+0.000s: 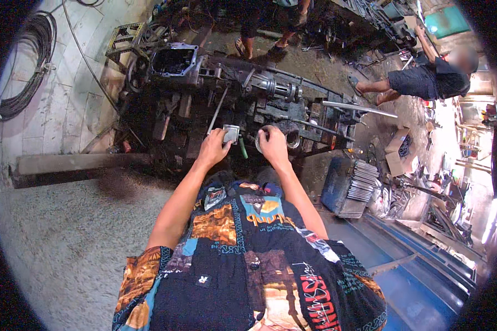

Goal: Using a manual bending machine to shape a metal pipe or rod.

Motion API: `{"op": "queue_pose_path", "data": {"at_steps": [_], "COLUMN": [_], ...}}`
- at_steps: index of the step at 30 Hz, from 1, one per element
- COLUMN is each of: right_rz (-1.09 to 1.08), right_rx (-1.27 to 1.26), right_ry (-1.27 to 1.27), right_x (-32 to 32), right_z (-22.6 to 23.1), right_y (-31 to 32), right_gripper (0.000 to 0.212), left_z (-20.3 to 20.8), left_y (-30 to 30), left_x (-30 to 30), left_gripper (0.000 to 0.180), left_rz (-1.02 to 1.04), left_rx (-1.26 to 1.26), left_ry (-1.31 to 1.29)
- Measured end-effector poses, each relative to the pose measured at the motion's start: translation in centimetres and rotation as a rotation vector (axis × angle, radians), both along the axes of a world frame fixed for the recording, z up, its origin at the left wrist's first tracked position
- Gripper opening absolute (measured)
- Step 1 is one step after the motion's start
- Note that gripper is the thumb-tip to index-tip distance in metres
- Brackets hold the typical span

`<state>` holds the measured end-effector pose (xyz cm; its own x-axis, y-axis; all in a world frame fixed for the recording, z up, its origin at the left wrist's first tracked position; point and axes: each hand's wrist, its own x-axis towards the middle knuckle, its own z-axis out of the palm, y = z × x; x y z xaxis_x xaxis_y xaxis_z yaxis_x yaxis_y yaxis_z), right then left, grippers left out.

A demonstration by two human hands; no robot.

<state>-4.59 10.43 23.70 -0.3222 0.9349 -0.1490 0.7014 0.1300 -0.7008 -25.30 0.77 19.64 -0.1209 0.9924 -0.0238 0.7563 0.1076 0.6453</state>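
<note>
My left hand is closed on the edge of a small square metal piece, grey with a paler face, its thumb lying along the near side. Just right of that piece a green handle points down toward me; what it belongs to is hidden. My right hand curls over a round, ring-like metal part, covering most of it. Beside that hand sits another round metal part. Both hands are over a greasy bench crowded with dark machine parts.
An open metal housing and a shaft with rings lie beyond my hands. A long bright bar juts rightward. A blue ribbed block and a cardboard box stand right. Two other people are at the far side.
</note>
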Motion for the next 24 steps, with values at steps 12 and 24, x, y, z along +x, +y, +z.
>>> {"op": "queue_pose_path", "data": {"at_steps": [12, 24], "right_rz": [-0.158, -0.217], "right_rx": [-1.193, -1.351], "right_ry": [0.654, 0.808], "right_x": [-7.5, -13.4], "right_z": [1.8, 1.3], "right_y": [3.5, 5.6], "right_gripper": [0.039, 0.028], "left_z": [2.4, 5.5], "left_y": [-1.6, -1.6], "left_x": [-2.8, -7.2], "left_gripper": [0.040, 0.040], "left_rz": [0.186, 0.382], "left_rx": [-0.044, -0.022], "left_ry": [0.122, 0.246]}}
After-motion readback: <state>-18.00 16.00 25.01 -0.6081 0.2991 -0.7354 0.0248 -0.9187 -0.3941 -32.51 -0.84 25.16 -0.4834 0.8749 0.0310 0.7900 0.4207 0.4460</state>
